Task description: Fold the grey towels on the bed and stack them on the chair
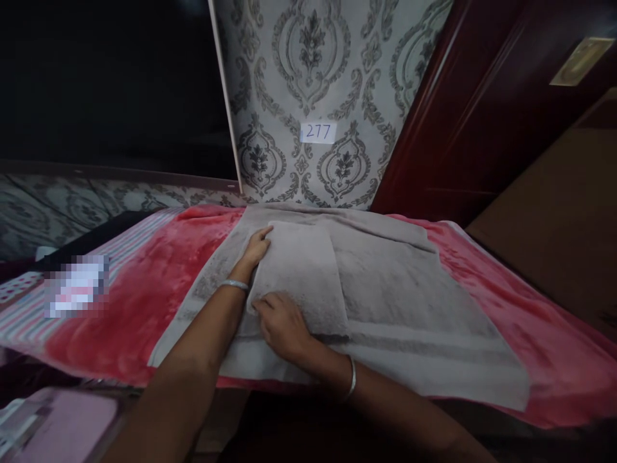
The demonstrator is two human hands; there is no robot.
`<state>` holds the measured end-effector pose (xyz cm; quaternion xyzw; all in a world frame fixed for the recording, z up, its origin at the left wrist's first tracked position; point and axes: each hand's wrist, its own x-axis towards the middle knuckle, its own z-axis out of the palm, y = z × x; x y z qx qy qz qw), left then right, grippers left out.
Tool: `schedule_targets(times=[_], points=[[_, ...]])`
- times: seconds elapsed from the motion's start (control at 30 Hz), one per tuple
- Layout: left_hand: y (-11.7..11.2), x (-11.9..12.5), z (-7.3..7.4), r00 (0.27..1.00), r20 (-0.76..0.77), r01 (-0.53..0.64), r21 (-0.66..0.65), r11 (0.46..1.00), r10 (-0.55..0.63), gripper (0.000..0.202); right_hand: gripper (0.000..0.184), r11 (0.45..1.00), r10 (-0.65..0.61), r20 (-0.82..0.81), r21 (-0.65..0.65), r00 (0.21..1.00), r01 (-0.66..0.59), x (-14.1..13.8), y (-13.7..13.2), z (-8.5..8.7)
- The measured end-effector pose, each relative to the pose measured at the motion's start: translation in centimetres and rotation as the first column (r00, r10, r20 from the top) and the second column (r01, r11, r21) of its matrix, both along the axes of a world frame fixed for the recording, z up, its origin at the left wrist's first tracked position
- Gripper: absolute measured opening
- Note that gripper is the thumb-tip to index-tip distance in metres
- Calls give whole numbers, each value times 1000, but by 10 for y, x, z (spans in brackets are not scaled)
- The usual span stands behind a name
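A large grey towel point(409, 302) lies spread on a red blanket point(159, 283). A smaller folded flap of grey towel point(303, 270) rests on top of it, left of centre. My left hand point(255, 247) grips the far left corner of that flap, fingers closed on the cloth. My right hand point(282, 325) pinches its near left corner, fingers curled onto the edge. Both wrists wear a silver bangle.
The blanket covers a raised surface whose front edge point(337, 386) runs near me. Behind stands a patterned wall with a paper label "277" point(317, 132), a dark red wooden door point(482, 109) to the right and a dark screen point(106, 83) to the left. A pink item point(62, 424) lies low left.
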<state>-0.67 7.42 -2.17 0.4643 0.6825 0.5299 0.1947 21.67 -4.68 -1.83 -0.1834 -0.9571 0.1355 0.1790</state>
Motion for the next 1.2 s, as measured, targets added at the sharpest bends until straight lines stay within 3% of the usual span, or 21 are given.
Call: schedule_targets(times=[0.1,0.23,0.37,0.43,0.5,0.57,0.63,0.77,0.97,1.2], points=[[2,1,7,996,-90,-20,-20,1000,18,68,20,997,73,23,39,997,-74,3,-1,2],[-1,4,25,978,-208,-42,-83,996,24,65,16,968,242,-64,-49,968,-245,18,22,8],[-40,31,32,932,-349,55,-119,991,-94,54,30,987,110,-210,-91,971,-132,40,81,9],[-74,54,25,788,-551,214,-177,961,-277,53,37,996,46,-204,-62,978,-60,47,111,6],[-108,78,12,641,-671,279,-248,928,-372,56,44,998,52,-126,-16,991,-54,49,133,1],[-134,96,-3,529,-730,278,-333,901,-433,65,50,994,109,14,21,994,-109,47,145,-3],[-149,107,-15,483,-768,220,-358,908,-420,71,54,985,162,155,38,974,-170,41,154,-6],[-155,110,-26,454,-813,165,-326,931,-365,70,59,992,99,276,54,956,-118,27,185,-7],[-156,108,-24,440,-821,183,-314,932,-363,71,61,996,-82,324,51,942,69,5,248,-8],[-159,112,-21,467,-803,174,-328,929,-371,70,61,975,-215,331,20,919,221,-11,279,-13]])
